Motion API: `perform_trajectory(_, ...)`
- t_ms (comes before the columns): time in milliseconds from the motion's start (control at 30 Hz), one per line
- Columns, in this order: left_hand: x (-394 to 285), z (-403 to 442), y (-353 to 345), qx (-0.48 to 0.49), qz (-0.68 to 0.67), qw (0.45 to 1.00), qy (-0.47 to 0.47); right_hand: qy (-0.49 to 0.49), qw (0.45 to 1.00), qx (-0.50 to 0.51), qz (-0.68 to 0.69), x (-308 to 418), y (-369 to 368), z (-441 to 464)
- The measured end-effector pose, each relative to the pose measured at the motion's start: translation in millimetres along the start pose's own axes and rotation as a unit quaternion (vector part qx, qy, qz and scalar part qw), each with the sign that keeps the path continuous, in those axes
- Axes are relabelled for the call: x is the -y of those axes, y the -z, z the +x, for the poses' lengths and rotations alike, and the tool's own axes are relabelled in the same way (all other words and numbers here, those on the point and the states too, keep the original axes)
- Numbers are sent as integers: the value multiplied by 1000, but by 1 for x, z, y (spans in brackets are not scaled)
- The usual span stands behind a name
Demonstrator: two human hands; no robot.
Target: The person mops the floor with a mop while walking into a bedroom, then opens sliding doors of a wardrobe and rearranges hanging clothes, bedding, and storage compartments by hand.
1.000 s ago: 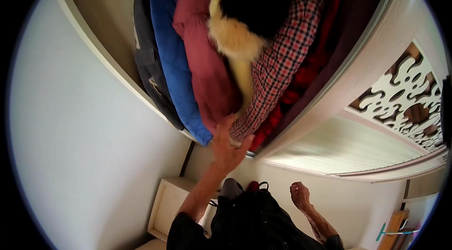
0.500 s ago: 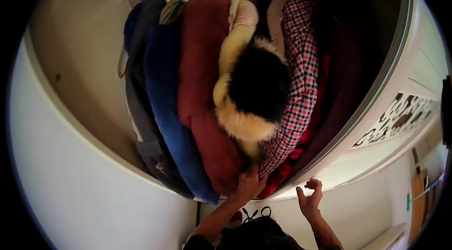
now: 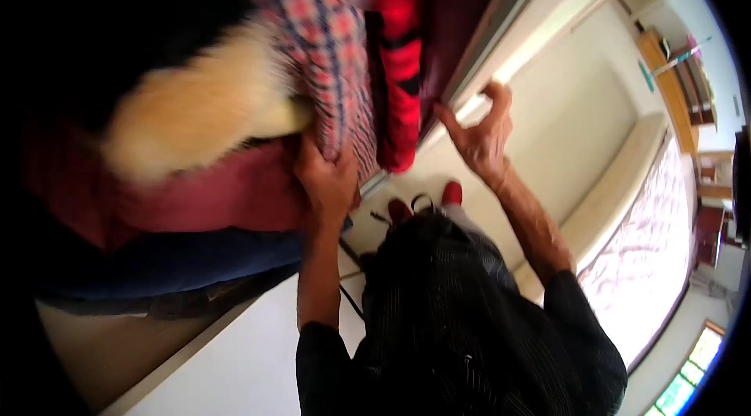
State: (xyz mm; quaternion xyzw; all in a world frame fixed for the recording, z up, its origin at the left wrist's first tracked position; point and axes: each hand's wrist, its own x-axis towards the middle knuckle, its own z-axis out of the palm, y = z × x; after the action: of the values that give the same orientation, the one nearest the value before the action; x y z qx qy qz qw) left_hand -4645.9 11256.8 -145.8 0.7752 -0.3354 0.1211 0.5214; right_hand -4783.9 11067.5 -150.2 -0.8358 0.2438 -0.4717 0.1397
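My left hand (image 3: 328,177) is closed on the lower part of a red, white and navy plaid coat (image 3: 313,48) hanging in the wardrobe. Against that coat, on its left, lies a blurred tan fur trim (image 3: 199,103) with a bit of pale yellow cloth. My right hand (image 3: 485,138) is raised beside the wardrobe door (image 3: 512,64), thumb and fingers apart, holding nothing. Whether its fingertips touch the door edge, I cannot tell. Between the two hands hangs a red and black garment (image 3: 400,79).
A maroon coat (image 3: 211,197) and a navy garment (image 3: 172,263) hang lower left. At the right stands a bed (image 3: 637,244) with a patterned cover. Cabinets (image 3: 669,87) line the far wall. My feet in red shoes (image 3: 451,193) are on the pale floor.
The view has swung down and to the right, closer to the clothes, bringing the bed and floor into sight. My left hand keeps hold of the coat; my right hand stays open by the door.
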Motion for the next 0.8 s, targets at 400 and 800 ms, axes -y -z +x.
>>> perform_trajectory(400, 16, -2, 10, 16, 4, 999, -45, -32, 998, 7, -56, -57, 5, 28)
perform_trajectory(800, 37, -36, -2, 105, 24, 994, 19, -17, 998, -1, -57, -121, 8, 70)
